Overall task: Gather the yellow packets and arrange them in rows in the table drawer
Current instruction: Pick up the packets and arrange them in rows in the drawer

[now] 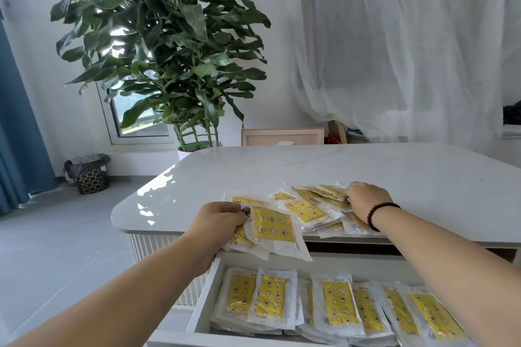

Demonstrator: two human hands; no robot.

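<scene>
Your white surface (310, 175) carries a loose pile of yellow packets (313, 207) at its near edge. Below it, the open drawer (203, 315) holds rowed packets (338, 304). Your left hand (217, 222) grip pinches a small stack (272, 229). Your right hand (366, 200) rests curled on the pile; its grip cannot be determined.

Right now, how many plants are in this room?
1: a tall leafy plant in a white pot, on the floor behind the table's far left corner. Others may be out of view.

Yellow star-and-moon patterned packets (272, 227)
</scene>
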